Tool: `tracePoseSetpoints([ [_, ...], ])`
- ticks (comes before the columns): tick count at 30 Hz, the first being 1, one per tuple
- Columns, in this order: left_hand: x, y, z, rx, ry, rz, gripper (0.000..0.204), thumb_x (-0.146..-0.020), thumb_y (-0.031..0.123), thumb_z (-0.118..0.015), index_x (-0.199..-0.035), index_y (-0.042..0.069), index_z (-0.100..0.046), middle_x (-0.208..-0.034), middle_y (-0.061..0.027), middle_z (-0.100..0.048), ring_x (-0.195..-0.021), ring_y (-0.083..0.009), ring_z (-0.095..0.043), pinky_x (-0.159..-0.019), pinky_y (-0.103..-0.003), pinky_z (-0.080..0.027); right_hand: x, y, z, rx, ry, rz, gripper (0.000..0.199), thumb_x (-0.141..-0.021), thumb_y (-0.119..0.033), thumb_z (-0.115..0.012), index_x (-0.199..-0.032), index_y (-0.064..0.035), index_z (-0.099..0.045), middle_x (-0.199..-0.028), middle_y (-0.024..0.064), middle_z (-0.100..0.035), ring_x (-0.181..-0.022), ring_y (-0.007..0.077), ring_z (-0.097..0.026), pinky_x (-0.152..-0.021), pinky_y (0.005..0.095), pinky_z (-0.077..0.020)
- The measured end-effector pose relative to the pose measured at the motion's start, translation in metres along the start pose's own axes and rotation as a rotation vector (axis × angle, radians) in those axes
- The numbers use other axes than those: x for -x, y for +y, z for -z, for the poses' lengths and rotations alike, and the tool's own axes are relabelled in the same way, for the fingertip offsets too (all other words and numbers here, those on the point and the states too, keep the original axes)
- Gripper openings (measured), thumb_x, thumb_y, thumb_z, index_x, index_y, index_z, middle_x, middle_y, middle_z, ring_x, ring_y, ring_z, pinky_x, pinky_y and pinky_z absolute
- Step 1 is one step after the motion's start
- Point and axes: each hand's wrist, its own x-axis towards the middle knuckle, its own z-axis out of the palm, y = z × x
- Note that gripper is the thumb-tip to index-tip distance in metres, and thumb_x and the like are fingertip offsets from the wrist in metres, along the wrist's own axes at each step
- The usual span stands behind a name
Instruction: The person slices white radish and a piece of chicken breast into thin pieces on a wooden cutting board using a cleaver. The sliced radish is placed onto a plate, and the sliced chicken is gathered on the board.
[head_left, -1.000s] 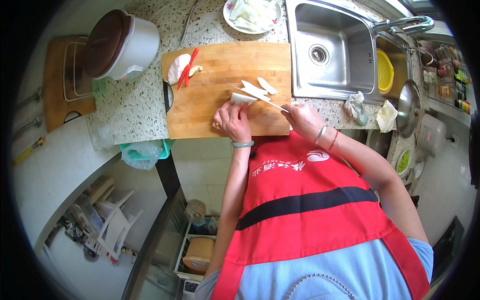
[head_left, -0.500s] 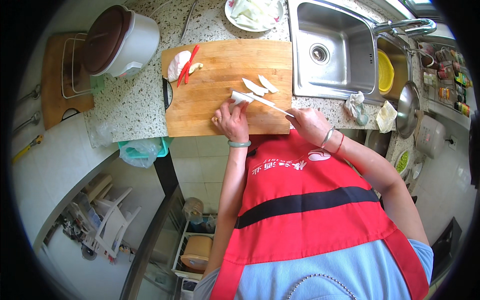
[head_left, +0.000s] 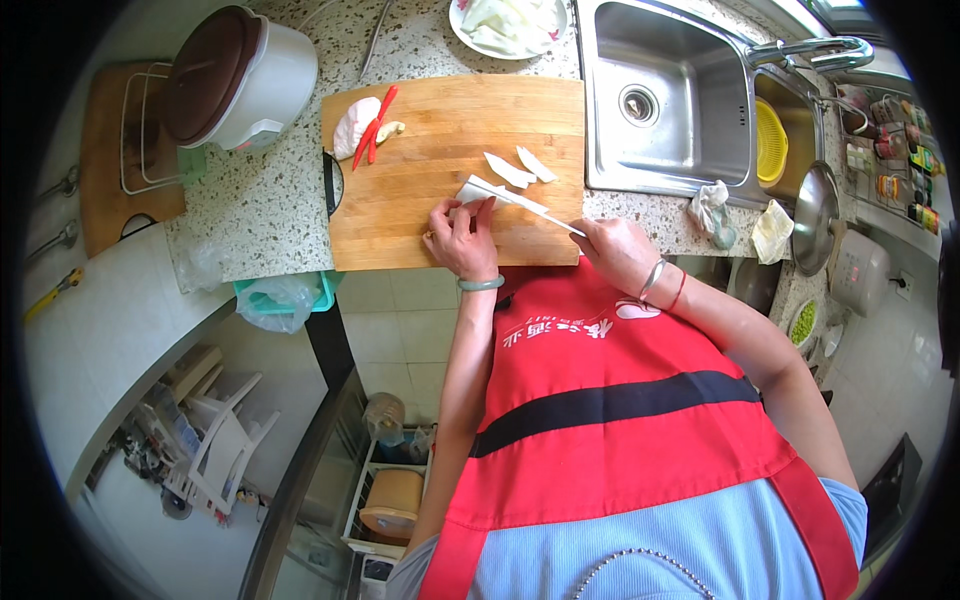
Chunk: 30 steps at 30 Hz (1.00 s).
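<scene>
The left hand (head_left: 462,238) holds one white chunk (head_left: 468,190), the right hand (head_left: 612,248) grips one knife (head_left: 526,204); two white slices (head_left: 510,172) and two red chilies (head_left: 370,130) lie apart.

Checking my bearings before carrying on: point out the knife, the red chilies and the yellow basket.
Knife (head_left: 520,201), head view: on the blade.
Red chilies (head_left: 376,125), head view: longer chili's middle.
Yellow basket (head_left: 770,146), head view: on its inner surface.

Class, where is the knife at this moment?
In the head view, the knife is over the right half of the cutting board, gripped by the right hand, at the white piece that the left hand holds.
</scene>
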Motion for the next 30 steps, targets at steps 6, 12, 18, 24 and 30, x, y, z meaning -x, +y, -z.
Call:
tracePoseSetpoints([
  [6, 0.003, 0.000, -0.006, 0.069, 0.027, 0.017, 0.023, -0.072, 0.028, -0.083, -0.072, 0.013, -0.066, -0.096, -0.0013, -0.058, -0.076, -0.0220, -0.056, -0.070, -0.039, -0.041, 0.003, -0.001, -0.001, -0.024, -0.036, -0.048, 0.021, -0.094, -0.022, -0.055, -0.091, -0.0029, -0.063, -0.071, 0.0215, -0.064, -0.069, 0.0404, -0.065, -0.063, 0.0493, -0.0523],
  [12, 0.005, 0.000, -0.007, 0.121, 0.027, 0.054, 0.023, -0.072, 0.027, -0.083, -0.071, 0.012, -0.065, -0.096, -0.0020, -0.058, -0.076, -0.0228, -0.054, -0.070, -0.038, -0.041, 0.006, -0.004, -0.009, -0.057, -0.072, -0.089, 0.019, -0.092, -0.020, -0.057, -0.087, -0.0011, -0.061, -0.070, 0.0228, -0.063, -0.068, 0.0426, -0.064, -0.064, 0.0504, -0.0524],
  [18, 0.006, -0.002, -0.007, 0.127, 0.014, 0.055, 0.021, -0.071, 0.022, -0.083, -0.072, 0.010, -0.065, -0.097, -0.0035, -0.057, -0.076, -0.0234, -0.054, -0.070, -0.038, -0.042, 0.009, -0.017, -0.010, 0.017, -0.119, -0.136, 0.014, -0.091, -0.012, -0.052, -0.088, 0.0006, -0.056, -0.071, 0.0229, -0.064, -0.068, 0.0418, -0.065, -0.062, 0.0505, -0.0526],
  [24, 0.007, -0.003, -0.008, 0.165, -0.008, 0.052, 0.022, -0.068, 0.016, -0.084, -0.072, 0.009, -0.064, -0.096, -0.0054, -0.056, -0.077, -0.0243, -0.054, -0.069, -0.038, -0.043, -0.002, -0.019, -0.023, 0.002, -0.123, -0.139, 0.012, -0.090, -0.010, -0.050, -0.091, 0.0017, -0.055, -0.073, 0.0231, -0.065, -0.069, 0.0413, -0.066, -0.063, 0.0503, -0.0527],
  [30, 0.008, -0.009, -0.011, 0.217, 0.009, 0.020, 0.019, -0.072, 0.011, -0.082, -0.074, 0.007, -0.063, -0.096, -0.0065, -0.053, -0.075, -0.0233, -0.053, -0.066, -0.037, -0.045, -0.016, -0.001, -0.046, -0.082, 0.012, -0.086, 0.012, -0.089, -0.012, -0.053, -0.092, -0.0009, -0.059, -0.073, 0.0217, -0.065, -0.071, 0.0406, -0.066, -0.064, 0.0500, -0.0525],
])
